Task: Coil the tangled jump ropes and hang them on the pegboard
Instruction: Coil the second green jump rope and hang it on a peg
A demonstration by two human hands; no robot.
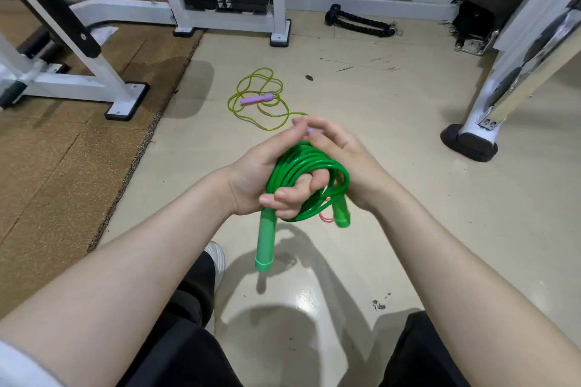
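The green rope (306, 173) sits bundled in a tight coil between both hands, in the near middle of the view above the pale floor (393, 166). The left hand (261, 179) has its fingers curled closed through the middle of the coil, pinching the loops against the palm, so the coil hangs off that hand. One green handle (265, 239) points straight down and toward the viewer from below the left fist; its long axis runs near-to-far. The second green handle (342, 214) dangles just to the right, shorter in view and blurred. The right hand (339, 154) lies against the far right side of the coil with its fingers loosely spread; whether it actually grips a strand I cannot tell. A bit of red or pink shows under the coil near the right handle, too small to name.

The next move probably turns on the loose handle end to the right of the left-hand grip: the right hand is nearer to it and looks best placed to wrap or tuck it.

Count: one green rope with two green handles in hand; one yellow rope (261, 100) lying tangled on the floor farther off, with one purple handle (256, 99) clearly visible. No pegboard is in view.
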